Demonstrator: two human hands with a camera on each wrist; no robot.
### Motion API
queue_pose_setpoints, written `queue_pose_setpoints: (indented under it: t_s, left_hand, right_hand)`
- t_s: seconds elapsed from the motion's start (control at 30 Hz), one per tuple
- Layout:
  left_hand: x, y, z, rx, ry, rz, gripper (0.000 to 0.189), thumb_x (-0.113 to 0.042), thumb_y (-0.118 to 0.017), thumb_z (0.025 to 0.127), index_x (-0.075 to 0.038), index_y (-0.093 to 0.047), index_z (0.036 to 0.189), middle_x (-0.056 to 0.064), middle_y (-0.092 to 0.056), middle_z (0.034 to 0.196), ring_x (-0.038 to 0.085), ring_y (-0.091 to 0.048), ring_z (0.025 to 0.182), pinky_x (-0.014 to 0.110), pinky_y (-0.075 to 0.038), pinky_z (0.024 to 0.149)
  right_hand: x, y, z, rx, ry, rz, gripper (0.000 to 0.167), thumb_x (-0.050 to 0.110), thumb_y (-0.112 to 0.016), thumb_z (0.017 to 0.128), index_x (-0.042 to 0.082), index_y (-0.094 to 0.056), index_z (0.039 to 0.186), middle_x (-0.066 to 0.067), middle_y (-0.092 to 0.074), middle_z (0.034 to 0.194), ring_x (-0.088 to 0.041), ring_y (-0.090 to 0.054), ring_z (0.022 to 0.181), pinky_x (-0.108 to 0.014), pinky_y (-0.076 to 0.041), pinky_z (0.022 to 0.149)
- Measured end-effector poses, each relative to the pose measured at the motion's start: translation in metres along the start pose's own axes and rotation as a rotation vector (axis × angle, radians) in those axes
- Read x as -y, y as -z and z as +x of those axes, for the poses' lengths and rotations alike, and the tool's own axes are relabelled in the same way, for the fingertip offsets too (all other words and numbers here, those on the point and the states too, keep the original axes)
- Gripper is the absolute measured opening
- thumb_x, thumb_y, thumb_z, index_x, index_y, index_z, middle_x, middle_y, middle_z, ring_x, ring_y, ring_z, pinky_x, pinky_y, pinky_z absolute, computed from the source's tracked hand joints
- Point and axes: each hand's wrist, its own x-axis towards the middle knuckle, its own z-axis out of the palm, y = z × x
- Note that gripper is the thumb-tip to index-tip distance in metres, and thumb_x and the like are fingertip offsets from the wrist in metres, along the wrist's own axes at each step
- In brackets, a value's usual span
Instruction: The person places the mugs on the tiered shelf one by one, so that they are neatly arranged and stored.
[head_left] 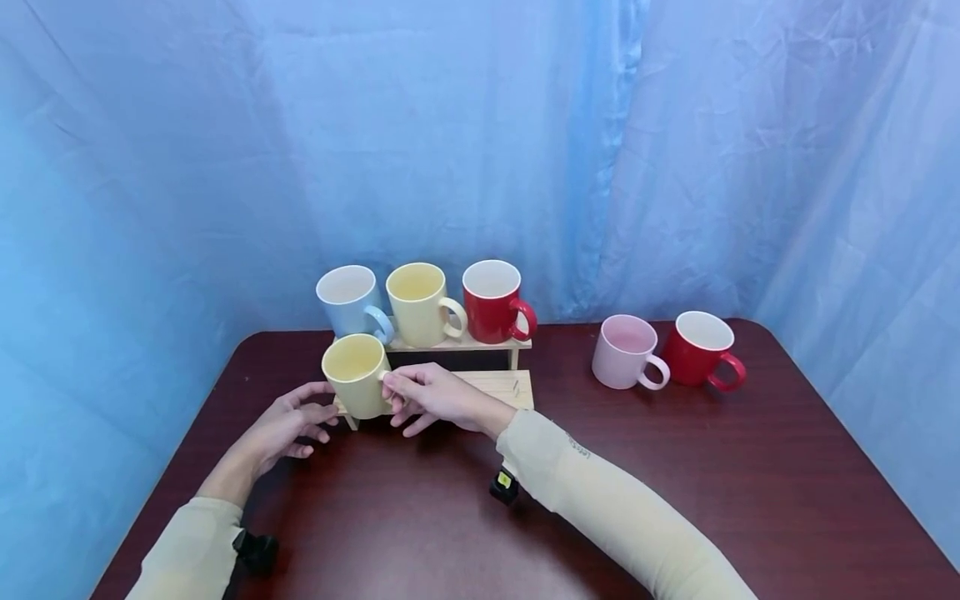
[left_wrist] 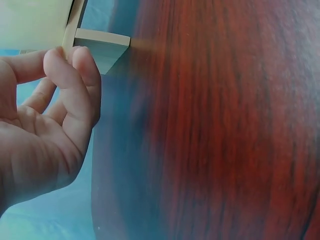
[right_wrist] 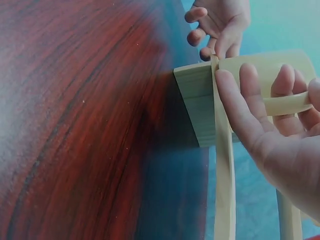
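Observation:
A yellow mug (head_left: 358,387) stands at the left end of the lower board of a two-tier wooden rack (head_left: 498,385). My right hand (head_left: 438,393) pinches its handle between thumb and fingers; in the right wrist view the handle (right_wrist: 287,103) shows between them. The mug's base is right at the board there. At the rack's left front corner is my left hand (head_left: 288,421), its fingers loosely bent and their tips beside the board's end and the mug. In the left wrist view, the bent fingers (left_wrist: 75,85) overlap the rack's edge (left_wrist: 102,37).
On the upper tier stand a light blue mug (head_left: 351,304), another yellow mug (head_left: 417,308) and a red mug (head_left: 491,304), handles to the right. Further right, a pink mug (head_left: 618,358) and a second red mug (head_left: 693,354) stand on the dark wooden table (head_left: 450,517). Blue curtains (head_left: 480,133) hang behind.

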Motion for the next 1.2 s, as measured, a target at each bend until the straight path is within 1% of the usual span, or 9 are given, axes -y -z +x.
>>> queue_pose_setpoints:
  t_s: [0.13,0.3,0.47,0.6,0.7,0.83,0.93,1.07,1.2]
  left_hand:
    - [-0.001,0.000,0.001,-0.004,0.006,0.001,0.056,-0.027,-0.061,0.101,-0.013,-0.038,0.150,0.017,-0.065,0.115,0.023,-0.064,0.080,0.033,-0.053,0.058]
    - [-0.002,-0.001,0.000,-0.005,0.004,0.012,0.055,-0.027,-0.060,0.102,-0.013,-0.038,0.150,0.017,-0.065,0.114,0.022,-0.063,0.078,0.033,-0.053,0.056]
    - [-0.003,-0.002,-0.003,-0.020,0.008,0.013,0.055,-0.027,-0.060,0.102,-0.013,-0.037,0.149,0.015,-0.065,0.108,0.021,-0.062,0.076,0.033,-0.053,0.056]
    - [-0.003,-0.004,-0.002,-0.029,0.013,0.000,0.054,-0.027,-0.060,0.101,-0.014,-0.037,0.149,0.011,-0.065,0.102,0.020,-0.062,0.074,0.032,-0.052,0.055]
    - [-0.001,-0.005,-0.001,-0.027,0.019,-0.005,0.054,-0.027,-0.060,0.101,-0.015,-0.037,0.149,0.010,-0.064,0.100,0.020,-0.062,0.073,0.032,-0.052,0.055]
    - [0.000,-0.006,0.001,-0.027,0.027,0.001,0.054,-0.028,-0.059,0.102,-0.017,-0.037,0.149,0.010,-0.064,0.101,0.021,-0.062,0.073,0.032,-0.052,0.054]
    - [0.001,-0.007,0.002,-0.026,0.024,0.003,0.054,-0.028,-0.059,0.102,-0.018,-0.037,0.150,0.012,-0.063,0.104,0.022,-0.062,0.074,0.032,-0.052,0.054]
    - [0.004,-0.009,0.001,-0.031,0.011,-0.017,0.053,-0.032,-0.060,0.102,-0.018,-0.038,0.149,0.015,-0.062,0.112,0.022,-0.065,0.076,0.032,-0.053,0.055]
    - [0.008,-0.010,-0.003,-0.048,0.009,-0.056,0.052,-0.035,-0.061,0.102,-0.018,-0.040,0.146,0.019,-0.060,0.122,0.025,-0.070,0.080,0.032,-0.055,0.057]
  right_hand:
    - [0.000,-0.002,0.000,-0.018,-0.003,0.011,0.041,0.033,-0.054,0.107,-0.006,-0.058,0.116,-0.013,-0.061,0.090,-0.044,-0.067,0.099,-0.049,-0.060,0.075]
    - [-0.005,-0.007,-0.001,-0.061,0.011,0.009,0.034,0.033,-0.053,0.107,0.001,-0.062,0.111,-0.021,-0.060,0.093,-0.043,-0.065,0.093,-0.048,-0.060,0.072]
    - [-0.006,-0.010,-0.001,-0.106,0.011,-0.021,0.031,0.037,-0.053,0.106,0.008,-0.065,0.111,-0.014,-0.064,0.094,-0.044,-0.062,0.094,-0.044,-0.061,0.070]
    - [-0.004,-0.005,-0.006,-0.171,0.010,-0.101,0.030,0.041,-0.058,0.103,0.015,-0.064,0.118,-0.008,-0.067,0.103,-0.043,-0.064,0.101,-0.043,-0.061,0.069]
    - [0.000,0.004,-0.018,-0.227,0.033,-0.229,0.033,0.042,-0.063,0.100,0.019,-0.062,0.124,-0.004,-0.066,0.111,-0.034,-0.067,0.097,-0.042,-0.061,0.070]
    - [0.008,0.029,-0.045,-0.280,0.134,-0.473,0.031,0.035,-0.067,0.099,0.018,-0.064,0.125,0.001,-0.066,0.117,-0.018,-0.066,0.098,-0.036,-0.057,0.083]
    - [0.014,0.054,-0.077,-0.324,0.198,-0.580,0.029,0.029,-0.067,0.099,0.015,-0.065,0.125,0.001,-0.066,0.119,-0.015,-0.063,0.104,-0.034,-0.052,0.091]
    - [0.018,0.091,-0.125,-0.411,0.223,-0.546,0.030,0.024,-0.066,0.100,0.009,-0.064,0.127,-0.005,-0.067,0.119,-0.021,-0.064,0.103,-0.038,-0.054,0.088]
    - [0.013,0.128,-0.173,-0.539,0.244,-0.510,0.032,0.017,-0.065,0.101,0.003,-0.061,0.129,-0.014,-0.063,0.124,-0.023,-0.065,0.103,-0.032,-0.056,0.085]
